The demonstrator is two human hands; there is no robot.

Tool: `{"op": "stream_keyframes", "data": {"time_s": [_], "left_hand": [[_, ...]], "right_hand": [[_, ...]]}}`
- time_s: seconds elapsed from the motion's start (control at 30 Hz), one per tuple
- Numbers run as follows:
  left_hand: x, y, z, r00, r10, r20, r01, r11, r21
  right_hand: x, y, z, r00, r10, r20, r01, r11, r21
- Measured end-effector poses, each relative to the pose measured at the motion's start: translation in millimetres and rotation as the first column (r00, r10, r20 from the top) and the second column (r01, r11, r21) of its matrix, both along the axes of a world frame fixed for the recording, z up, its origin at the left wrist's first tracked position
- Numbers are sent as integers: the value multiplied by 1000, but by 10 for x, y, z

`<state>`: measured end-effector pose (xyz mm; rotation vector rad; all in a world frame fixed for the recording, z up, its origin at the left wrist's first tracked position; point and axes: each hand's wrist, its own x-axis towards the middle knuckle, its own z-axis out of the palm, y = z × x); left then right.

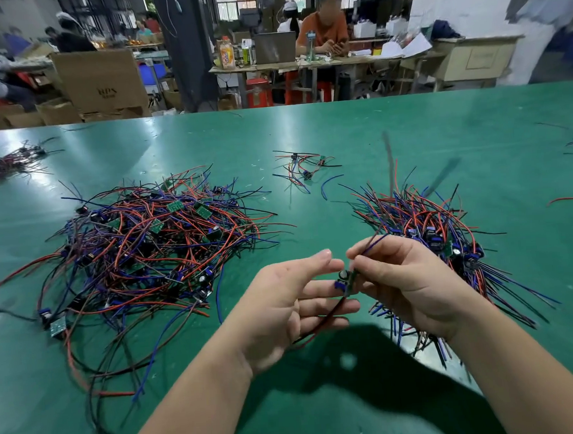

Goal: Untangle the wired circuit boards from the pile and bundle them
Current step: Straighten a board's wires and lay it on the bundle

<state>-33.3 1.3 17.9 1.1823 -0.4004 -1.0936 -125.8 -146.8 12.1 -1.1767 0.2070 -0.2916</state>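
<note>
Green table (340, 129), one wired circuit board (346, 280) pinched in right hand (407, 286) fingers, left hand (284, 307) fingers spread beside it.

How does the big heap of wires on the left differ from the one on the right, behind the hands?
The left pile is a loose tangle, wires looping every way; in the right pile the wires fan out more in line, boards gathered near its middle. The left pile spreads wider. The right hand partly hides the right pile; the left pile lies in full view. Both hold red, blue and black wires on the green table.
</note>
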Motion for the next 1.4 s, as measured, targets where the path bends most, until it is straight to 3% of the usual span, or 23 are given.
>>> {"op": "stream_keyframes", "data": {"time_s": [0.13, 0.23, 0.33, 0.5, 0.73, 1.07, 1.17, 1.33, 1.4], "left_hand": [[7, 36, -50, 985, -144, -99, 137, 988, -74], [-3, 11, -87, 994, -48, -102, 38, 994, -98], [-12, -40, -163, 982, 138, 127, -134, 990, -38], [-66, -118, -271, 895, 201, 397, -227, 974, 19], [-59, -161, -274, 925, 144, 352, -160, 987, 17], [-117, -130, -249, 887, -83, 455, 46, 995, 93], [-117, -95, -231, 815, -166, 555, 101, 984, 146], [-167, -16, -223, 595, -377, 710, 250, 926, 283], [-173, 3, -192, 567, -400, 720, 278, 916, 290]], "right_hand": [[-3, -12, -36, 999, 23, 35, -22, 999, -42], [20, 8, -34, 1000, 4, 9, -4, 999, -43], [56, 27, -65, 995, -41, -90, 37, 998, -49], [82, 41, -93, 969, -132, -210, 116, 989, -88], [77, 21, -60, 946, -244, -215, 226, 968, -105], [62, -133, 44, 881, -467, -72, 466, 884, -27], [62, -144, 71, 842, -539, -7, 539, 841, 40], [100, -118, 90, 793, -605, 65, 594, 793, 134], [100, -107, 74, 791, -608, 67, 598, 792, 122]]}}
